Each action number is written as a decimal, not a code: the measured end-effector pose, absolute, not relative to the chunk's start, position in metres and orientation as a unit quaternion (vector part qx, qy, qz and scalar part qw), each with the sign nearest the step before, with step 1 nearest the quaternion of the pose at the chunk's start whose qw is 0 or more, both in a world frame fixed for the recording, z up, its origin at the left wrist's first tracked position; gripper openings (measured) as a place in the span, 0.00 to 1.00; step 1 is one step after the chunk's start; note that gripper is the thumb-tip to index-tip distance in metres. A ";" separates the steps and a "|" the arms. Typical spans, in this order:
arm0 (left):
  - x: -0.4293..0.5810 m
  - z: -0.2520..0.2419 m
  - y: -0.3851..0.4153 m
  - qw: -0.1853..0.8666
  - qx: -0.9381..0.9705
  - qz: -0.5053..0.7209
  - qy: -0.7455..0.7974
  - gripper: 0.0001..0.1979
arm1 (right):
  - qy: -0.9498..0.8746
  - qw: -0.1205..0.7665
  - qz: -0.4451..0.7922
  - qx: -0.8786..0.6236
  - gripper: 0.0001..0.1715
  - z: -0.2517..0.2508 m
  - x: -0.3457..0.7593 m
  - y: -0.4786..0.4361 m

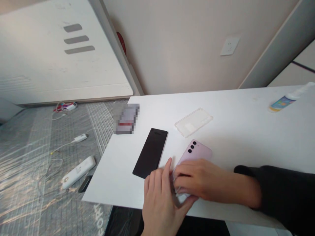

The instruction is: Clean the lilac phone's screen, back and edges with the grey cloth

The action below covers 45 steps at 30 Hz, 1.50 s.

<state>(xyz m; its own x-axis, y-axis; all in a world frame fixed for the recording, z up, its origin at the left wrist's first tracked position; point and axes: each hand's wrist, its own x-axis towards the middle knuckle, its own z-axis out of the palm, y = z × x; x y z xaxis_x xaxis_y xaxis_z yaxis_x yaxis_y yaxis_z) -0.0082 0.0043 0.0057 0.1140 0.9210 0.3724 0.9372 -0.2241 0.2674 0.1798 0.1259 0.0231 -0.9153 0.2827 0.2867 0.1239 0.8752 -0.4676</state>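
We are reading only the white letters "FOR", cut off at the frame's bottom edge, on the dark side of the grey plastic-wrapped mattress (101,220). We are finding the small white bottle's (283,102) blue label too small to read.

my hands (187,183) hide lower half of pink phone (197,151); card (127,118) pixelated, unreadable; bottle (287,100) cut by right edge, label perhaps blue.

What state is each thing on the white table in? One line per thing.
Pink phone: face down, lenses up, gripped at its near end by left hand and right hand.
Clear case: empty, apart from the phone.
Black slab: flat, untouched.
Bottle: lying on its side.
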 end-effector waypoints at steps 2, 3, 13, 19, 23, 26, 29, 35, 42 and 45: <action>-0.008 0.005 0.005 0.030 -0.745 -0.231 -0.625 0.45 | -0.954 0.161 0.218 -0.125 0.07 0.021 0.176 0.118; -0.009 0.005 0.006 0.036 -0.746 -0.230 -0.624 0.45 | -0.950 0.159 0.221 -0.153 0.07 0.021 0.175 0.118; -0.018 -0.002 0.005 0.025 -0.752 -0.205 -0.626 0.48 | -0.886 0.194 0.352 -0.229 0.09 0.029 0.205 0.170; -0.017 -0.001 0.003 0.011 -0.752 -0.208 -0.626 0.50 | -0.949 0.156 0.256 -0.101 0.09 0.028 0.189 0.140; -0.016 0.001 0.002 0.015 -0.749 -0.202 -0.631 0.49 | -0.928 0.187 0.246 -0.208 0.09 0.031 0.197 0.152; -0.013 0.004 0.003 0.013 -0.747 -0.204 -0.632 0.48 | -0.944 0.195 0.231 -0.134 0.11 0.029 0.196 0.149; -0.011 0.005 0.004 0.013 -0.742 -0.210 -0.636 0.47 | -0.960 0.150 0.231 -0.051 0.08 0.028 0.193 0.141; -0.010 0.005 0.004 0.002 -0.742 -0.208 -0.637 0.49 | -0.964 0.172 0.186 -0.083 0.13 0.032 0.193 0.141; -0.008 0.007 0.004 -0.002 -0.738 -0.202 -0.644 0.48 | -0.965 0.184 0.150 -0.108 0.10 0.033 0.187 0.123; -0.008 0.008 0.004 0.004 -0.745 -0.209 -0.634 0.46 | -0.974 0.163 0.155 -0.035 0.08 0.034 0.188 0.121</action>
<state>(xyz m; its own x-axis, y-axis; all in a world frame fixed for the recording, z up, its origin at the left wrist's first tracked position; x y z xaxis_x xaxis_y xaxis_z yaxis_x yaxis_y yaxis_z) -0.0083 0.0038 0.0078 0.1097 0.9423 0.3162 0.9454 -0.1971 0.2594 0.1875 0.1213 0.0336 -0.9446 0.1179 0.3064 0.0173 0.9498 -0.3123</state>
